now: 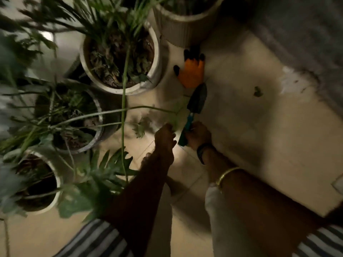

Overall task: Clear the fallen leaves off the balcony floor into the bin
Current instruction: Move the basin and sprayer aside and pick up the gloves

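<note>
My right hand (198,134) grips the teal handle of a small garden trowel (197,102), whose dark blade points away from me over the pale tiled floor. My left hand (165,138) reaches beside the handle and touches a pale green leaf (177,115) hanging low on a long stalk; whether its fingers pinch the leaf is blurred. One small dark fallen leaf (258,91) lies alone on the floor to the right. Another small leaf (139,129) lies left of my left hand. No bin is in view.
An orange glove with black fingertips (191,72) lies on the floor just beyond the trowel blade. Several white plant pots (156,58) crowd the left side and the back, with long stalks and fronds leaning over the floor. A dark wall (297,34) runs along the right.
</note>
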Demonstrator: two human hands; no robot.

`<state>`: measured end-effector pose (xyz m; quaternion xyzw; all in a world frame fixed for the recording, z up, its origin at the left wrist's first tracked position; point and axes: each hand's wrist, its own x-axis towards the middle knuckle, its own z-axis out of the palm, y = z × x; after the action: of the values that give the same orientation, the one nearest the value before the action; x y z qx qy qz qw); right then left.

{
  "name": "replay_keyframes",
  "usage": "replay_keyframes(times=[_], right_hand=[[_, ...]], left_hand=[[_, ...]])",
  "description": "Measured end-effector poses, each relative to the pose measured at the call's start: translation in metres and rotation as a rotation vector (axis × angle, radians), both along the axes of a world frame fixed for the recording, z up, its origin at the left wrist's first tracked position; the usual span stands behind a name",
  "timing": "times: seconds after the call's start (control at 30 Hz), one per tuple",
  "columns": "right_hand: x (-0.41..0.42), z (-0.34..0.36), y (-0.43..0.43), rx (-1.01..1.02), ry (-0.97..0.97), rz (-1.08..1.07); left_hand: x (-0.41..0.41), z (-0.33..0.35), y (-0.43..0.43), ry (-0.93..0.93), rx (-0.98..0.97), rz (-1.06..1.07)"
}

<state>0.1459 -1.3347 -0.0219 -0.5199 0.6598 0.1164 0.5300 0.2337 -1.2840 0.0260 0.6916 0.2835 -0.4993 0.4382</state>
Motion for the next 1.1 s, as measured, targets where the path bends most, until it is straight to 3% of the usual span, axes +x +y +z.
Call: replay_keyframes(times=[0.23,0.37,0.53,0.8,1.1], right_hand=[[-0.043,0.185,0.0,0.013,-0.198,-0.187],[-0.056,0.309,0.005,0.022,-0.329,-0.231],[-0.062,0.44,0.034,0.129,-0.539,-0.249],[-0.065,0.558,0.139,0.111,-0.64,0.154],[-0.048,0.605,0.302,0.073,-0.756,0.569]], left_hand=[[-0.026,0.167,0.0,0.079,-0.077,0.183],[-0.039,0.272,0.008,0.151,-0.273,0.258],[-0.044,0.397,0.037,0.114,-0.468,0.333],[-0.041,0.515,0.164,-0.163,-0.588,0.456],[-0.066,0.578,0.379,-0.532,-0.599,0.722]])
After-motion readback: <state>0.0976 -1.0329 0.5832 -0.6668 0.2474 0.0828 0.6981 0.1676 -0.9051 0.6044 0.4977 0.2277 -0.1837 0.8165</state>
